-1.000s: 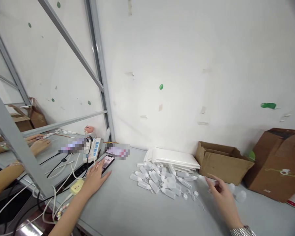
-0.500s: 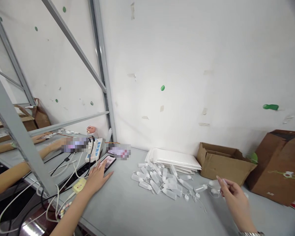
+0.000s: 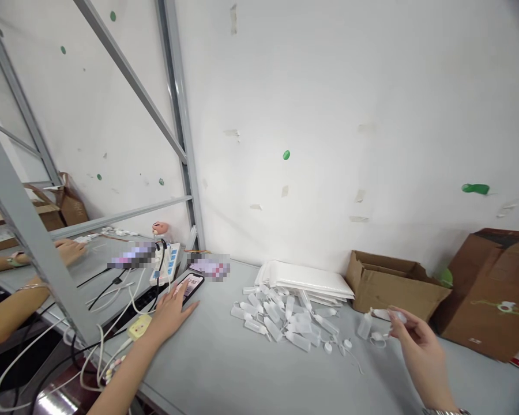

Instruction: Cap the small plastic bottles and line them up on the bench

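With the thumb and forefinger of my right hand point(image 3: 421, 353) nearly together, I pinch a small translucent bottle point(image 3: 381, 314) by one end; its other end points left, just beside a second bottle point(image 3: 364, 326) that leans slightly on the bench point(image 3: 242, 374). Whether the two touch, I cannot tell. A clear looped cap point(image 3: 378, 338) is just below them. My left hand point(image 3: 169, 316) is spread, fingers apart, resting partly over a lit phone point(image 3: 194, 282) and gripping nothing.

Between my hands lies a loose heap of similar bottles point(image 3: 273, 328), with a small white cap point(image 3: 327, 347) at its right edge. Behind the heap is a stack of white envelopes point(image 3: 313, 278), and to their right an open cardboard box point(image 3: 393, 295) stands near a brown bag point(image 3: 480, 300). Beyond the grey post point(image 3: 38, 242) at left, another person's hand point(image 3: 71, 252) is over the neighbouring surface.
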### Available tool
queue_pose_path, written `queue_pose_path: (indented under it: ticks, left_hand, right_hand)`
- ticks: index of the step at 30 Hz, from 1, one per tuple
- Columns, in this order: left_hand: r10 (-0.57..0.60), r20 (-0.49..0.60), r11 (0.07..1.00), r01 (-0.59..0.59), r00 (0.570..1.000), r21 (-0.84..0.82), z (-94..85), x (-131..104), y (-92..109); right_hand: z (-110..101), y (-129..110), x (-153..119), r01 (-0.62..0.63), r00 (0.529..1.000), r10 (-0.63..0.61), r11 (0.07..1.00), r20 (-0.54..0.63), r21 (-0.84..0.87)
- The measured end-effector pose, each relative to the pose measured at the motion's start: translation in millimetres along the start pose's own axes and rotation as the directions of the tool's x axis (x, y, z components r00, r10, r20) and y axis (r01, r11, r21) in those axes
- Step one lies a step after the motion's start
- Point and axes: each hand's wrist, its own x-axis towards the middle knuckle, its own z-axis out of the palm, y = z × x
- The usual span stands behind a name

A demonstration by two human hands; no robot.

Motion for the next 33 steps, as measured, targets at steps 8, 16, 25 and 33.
queue_pose_path:
  ticks: [8,16,25,33]
  left_hand:
    - [0.000,-0.011,1.000,0.000,1.000,-0.007,-4.8,-1,5]
    - [0.039,-0.165,0.978,-0.072,0.986,-0.197,-19.2,-6,51]
    - [0.383,0.162,0.277,0.054,0.909,-0.959,-38.8,-35,224]
    - [0.516,0.213,0.136,0.166,0.830,-0.977,-12.5,-47,288]
  right_hand:
    - [1,-2,-5,0.050,0.996,-0.051,0.999,-0.075,-0.015]
    - [4,-1,-5,0.111,0.992,-0.117,0.988,-0.055,-0.105]
    - [29,-18,-34,-0.248,0.958,0.172,0.899,0.230,0.360]
    - [54,-36,-74,-0.614,0.762,0.281,0.600,0.583,0.513]
